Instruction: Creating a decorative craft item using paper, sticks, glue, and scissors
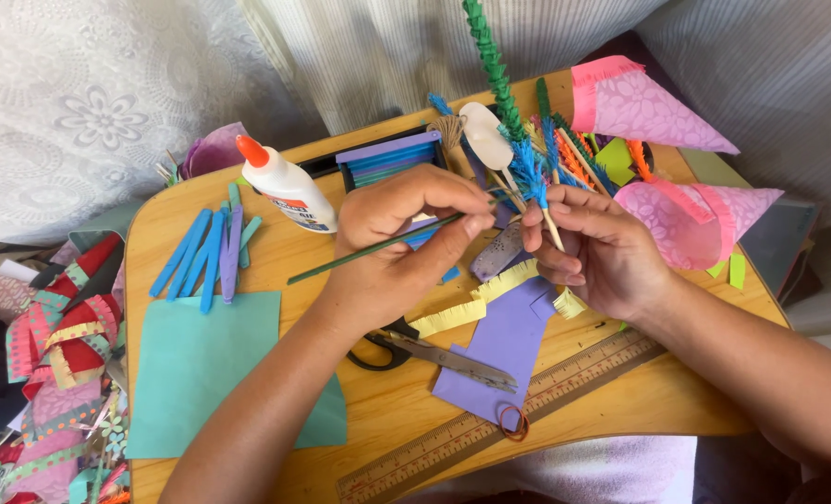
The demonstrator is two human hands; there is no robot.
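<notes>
left hand (406, 233): fingers curled tight, thumb and forefinger pinched on a thin green stick (378, 247) that slants down to the left over the wooden tray table (275, 247). right hand (602, 247): fingers folded in, fingertips (533, 217) clamped on a pale skewer topped with a blue fringed paper tuft (530, 173), held just beside the left fingertips above the table's middle. yellow fringed paper strip (471, 303) hangs under both hands, over a purple paper sheet (504, 345). black-handled scissors (434, 355) below the left wrist. wooden ruler (490, 425) along the near edge, a rubber band (513, 422) on it. glue bottle (285, 187) with orange cap, blue sticks (205, 252), teal paper (201, 369) to the left. two pink paper cones (649, 103) at the right.
</notes>
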